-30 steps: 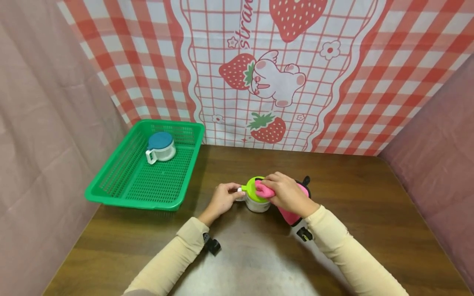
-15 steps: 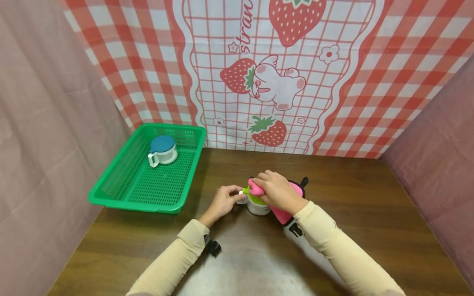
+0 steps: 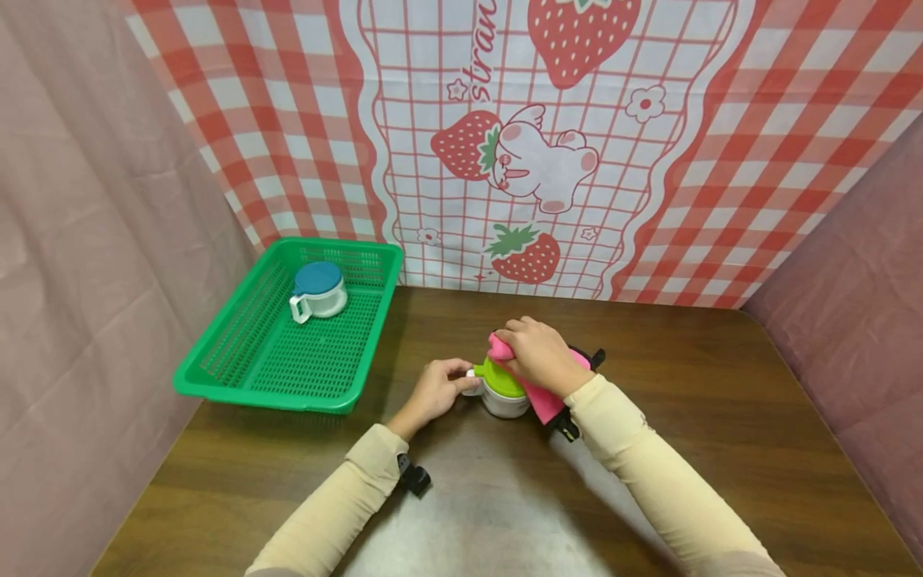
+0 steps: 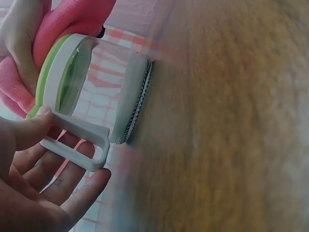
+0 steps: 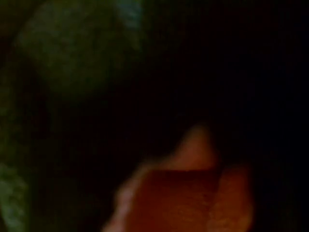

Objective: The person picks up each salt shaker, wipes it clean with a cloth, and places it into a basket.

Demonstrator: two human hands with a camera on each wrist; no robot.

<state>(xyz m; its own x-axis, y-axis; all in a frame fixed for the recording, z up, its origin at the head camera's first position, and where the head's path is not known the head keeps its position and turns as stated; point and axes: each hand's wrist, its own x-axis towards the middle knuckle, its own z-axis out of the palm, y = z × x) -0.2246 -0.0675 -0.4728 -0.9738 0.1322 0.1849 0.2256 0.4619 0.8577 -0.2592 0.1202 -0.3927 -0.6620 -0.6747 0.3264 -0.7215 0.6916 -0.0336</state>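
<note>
A clear seasoning jar with a white collar (image 4: pixel 54 79) and a lime-green lid (image 3: pixel 503 380) stands upright on the table in the head view. My left hand (image 3: pixel 435 393) holds its white handle (image 4: pixel 79 128), thumb on top and fingers beneath, as the left wrist view shows. My right hand (image 3: pixel 541 355) grips a bunched pink cloth (image 3: pixel 542 402) with dark edging. Part of the cloth lies against the far right side of the lid, and the rest hangs under the palm to the right of the jar. The right wrist view is dark and blurred, with only some fingers (image 5: pixel 178 198) discernible.
At the left of the wooden table (image 3: pixel 461 497) stands a green plastic basket (image 3: pixel 380 320). In it sits a similar white-handled jar with a blue lid (image 3: pixel 319 278). A red checked strawberry cloth (image 3: pixel 526 176) hangs behind, and pinkish curtains (image 3: pixel 86 240) flank the sides.
My right hand has moved the pink cloth leftward over the lid, then to its far edge, leaving more green uncovered. My left hand has stayed on the handle.
</note>
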